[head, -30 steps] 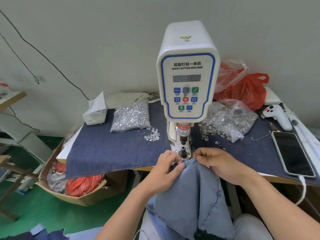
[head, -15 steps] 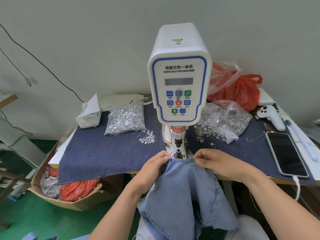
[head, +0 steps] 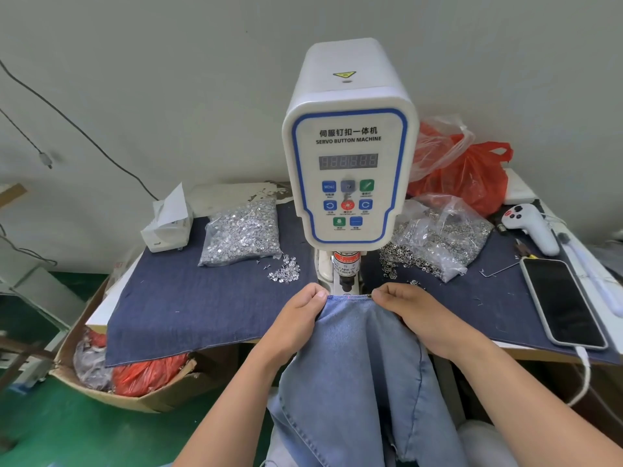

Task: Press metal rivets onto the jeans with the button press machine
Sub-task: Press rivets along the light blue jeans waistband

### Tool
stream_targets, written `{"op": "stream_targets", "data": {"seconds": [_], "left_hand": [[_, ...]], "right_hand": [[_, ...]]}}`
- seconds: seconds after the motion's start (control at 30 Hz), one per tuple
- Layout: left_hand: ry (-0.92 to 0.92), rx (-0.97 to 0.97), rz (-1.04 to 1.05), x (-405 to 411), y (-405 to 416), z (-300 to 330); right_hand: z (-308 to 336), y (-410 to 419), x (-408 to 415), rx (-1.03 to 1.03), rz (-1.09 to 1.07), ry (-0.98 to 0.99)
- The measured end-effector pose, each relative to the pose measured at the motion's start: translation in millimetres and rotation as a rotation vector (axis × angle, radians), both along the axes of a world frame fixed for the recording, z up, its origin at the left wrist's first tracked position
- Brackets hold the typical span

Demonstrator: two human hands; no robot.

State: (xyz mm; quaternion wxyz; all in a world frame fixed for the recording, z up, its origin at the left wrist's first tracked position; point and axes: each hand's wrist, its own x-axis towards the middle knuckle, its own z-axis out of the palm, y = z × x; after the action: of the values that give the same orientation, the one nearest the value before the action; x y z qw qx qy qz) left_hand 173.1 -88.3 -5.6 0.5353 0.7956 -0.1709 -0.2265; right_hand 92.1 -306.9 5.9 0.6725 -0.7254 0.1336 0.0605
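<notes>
A: Where are the hands?

B: Both reach forward from the bottom of the view, forearms angled inward toward the press. The left hand (head: pixel 296 318) has its fingers curled over the left end of the top edge of the jeans (head: pixel 357 365), thumb underneath, gripping the cloth. The right hand (head: pixel 414 315) lies knuckles up and pinches the right end of that same edge between thumb and forefinger.

A: So neither is loose?

B: No, each is closed on denim. Between them the edge runs taut and nearly level.

A: And where is that edge against the machine?

B: Right at the foot of the white button press machine (head: pixel 349 163), just below the dark plunger (head: pixel 345 281) under the red warning label. The rest of the jeans hang down off the table (head: pixel 101 315) toward the person's lap.

A: Can you see a rivet on the cloth?

B: There is a small dark metal spot (head: pixel 369 295) at the right fingertips, on the corner of the edge; I cannot tell more than that.

A: What sits around the machine?

B: A clear bag of silver rivets (head: pixel 241 232) to the left on the dark blue cloth (head: pixel 202 311), with a few loose ones (head: pixel 283 273) spilled near it. Another bag of metal rings (head: pixel 441 237) lies to the right, a red plastic bag (head: pixel 468 173) behind it. A phone (head: pixel 561 301) lies face up at the right edge, a white handle-shaped device (head: pixel 529 227) beyond it.
</notes>
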Motion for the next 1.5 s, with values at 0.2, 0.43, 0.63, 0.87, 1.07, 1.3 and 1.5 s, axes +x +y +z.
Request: {"op": "stream_targets", "data": {"seconds": [0.2,0.43,0.63,0.87,1.07,1.3,1.5], "left_hand": [[-0.055,0.0,0.037,-1,-3,-3],[-0.046,-0.045,0.045,0,-3,-11],[-0.083,-0.057,0.082,1,-3,-21],[-0.104,-0.066,0.087,2,-3,-24],[-0.096,-0.086,0.065,2,-2,-24],[-0.103,-0.079,0.064,4,-3,-27],[-0.132,-0.068,0.086,2,-1,-28]], "right_hand": [[-4,4,3,0.11,-0.053,0.007],[-3,7,4,0.141,-0.069,0.032],[-4,6,3,0.12,-0.062,0.037],[-1,7,3,0.102,-0.055,0.044],[0,8,2,0.06,-0.047,0.059],[1,9,2,0.046,-0.052,0.047],[1,10,1,0.036,-0.047,0.046]]}}
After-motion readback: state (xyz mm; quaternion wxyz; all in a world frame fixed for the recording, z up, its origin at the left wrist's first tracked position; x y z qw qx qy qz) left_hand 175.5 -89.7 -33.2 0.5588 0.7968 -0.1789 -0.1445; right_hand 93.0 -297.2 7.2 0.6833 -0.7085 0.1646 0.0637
